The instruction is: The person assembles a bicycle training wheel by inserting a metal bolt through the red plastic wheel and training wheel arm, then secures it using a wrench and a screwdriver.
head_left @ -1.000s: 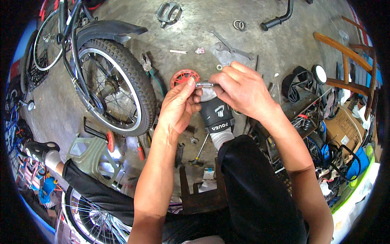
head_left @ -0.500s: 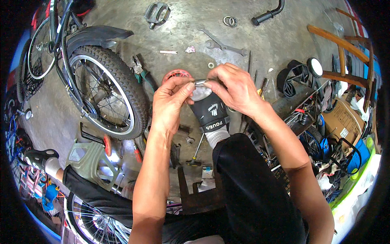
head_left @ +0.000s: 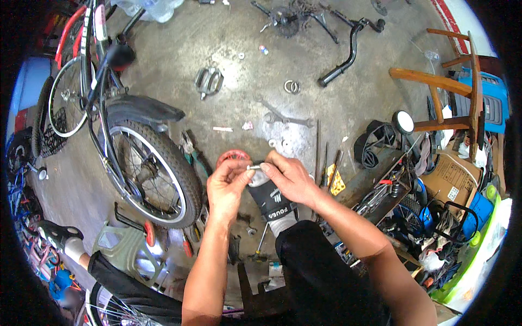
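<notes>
Before my black shoe (head_left: 266, 200), my left hand (head_left: 225, 187) and my right hand (head_left: 288, 179) meet with thumbs and fingertips pinched. A small slim metal pin (head_left: 254, 167) spans the gap between them, each hand gripping one end. Its ends are hidden by the fingers. Just behind my left fingers lies a red ring-shaped part (head_left: 232, 156) on the concrete floor. A little beyond my right hand are small washers (head_left: 280, 143), with two open-end wrenches (head_left: 287, 118) farther out.
On the left a bicycle's knobby tyre (head_left: 187, 187) stands beside pliers (head_left: 189, 145). A pedal (head_left: 209, 82), metal rings (head_left: 292, 86), a handlebar (head_left: 353, 49) and a crankset (head_left: 286, 23) lie farther off. Cluttered parts and a wooden chair frame (head_left: 429, 80) are at right.
The view has tilted farther out, so floor things sit lower and the crankset has come into sight. Both hands appear lower in the picture, still pinching the small metal pin.
</notes>
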Demonstrator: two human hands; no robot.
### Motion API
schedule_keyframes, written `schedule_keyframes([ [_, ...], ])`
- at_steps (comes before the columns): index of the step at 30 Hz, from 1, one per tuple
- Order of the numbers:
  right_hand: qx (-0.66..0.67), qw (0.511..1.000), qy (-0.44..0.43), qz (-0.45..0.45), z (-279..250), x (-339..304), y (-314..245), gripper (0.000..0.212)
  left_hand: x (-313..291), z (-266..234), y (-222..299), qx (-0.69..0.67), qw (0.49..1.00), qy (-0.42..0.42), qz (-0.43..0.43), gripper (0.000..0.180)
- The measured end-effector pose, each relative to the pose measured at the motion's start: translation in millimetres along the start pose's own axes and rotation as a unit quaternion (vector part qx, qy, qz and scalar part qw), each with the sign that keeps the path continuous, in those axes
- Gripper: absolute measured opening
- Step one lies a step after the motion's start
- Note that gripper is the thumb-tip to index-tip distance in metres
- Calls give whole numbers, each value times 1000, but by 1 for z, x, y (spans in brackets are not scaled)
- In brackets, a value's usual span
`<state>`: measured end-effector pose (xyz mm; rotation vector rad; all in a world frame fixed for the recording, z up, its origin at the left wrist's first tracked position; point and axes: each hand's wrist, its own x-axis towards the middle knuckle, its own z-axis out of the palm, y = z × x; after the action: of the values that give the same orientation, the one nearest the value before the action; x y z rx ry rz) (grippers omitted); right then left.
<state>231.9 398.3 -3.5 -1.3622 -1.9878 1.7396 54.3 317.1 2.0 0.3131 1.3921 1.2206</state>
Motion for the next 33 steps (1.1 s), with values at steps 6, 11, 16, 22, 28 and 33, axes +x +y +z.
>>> schedule_keyframes([
  [6,88,995,20,35,4,6,10,45,5,6,-4,16,1000,-6,23,21],
  [11,101,992,30,76,4,16,14,51,12,10,-8,76,996,-6,41,20],
  [16,327,924,1,198,-7,39,28,49,37,29,-5,199,973,30,113,15],
  [22,264,952,-65,138,-32,55,16,42,55,30,-4,255,961,52,94,15],
  [28,335,918,-55,205,-22,46,32,47,49,30,-6,309,942,21,127,22],
  [33,340,903,5,262,-28,46,51,40,23,24,-15,281,955,52,84,32],
])
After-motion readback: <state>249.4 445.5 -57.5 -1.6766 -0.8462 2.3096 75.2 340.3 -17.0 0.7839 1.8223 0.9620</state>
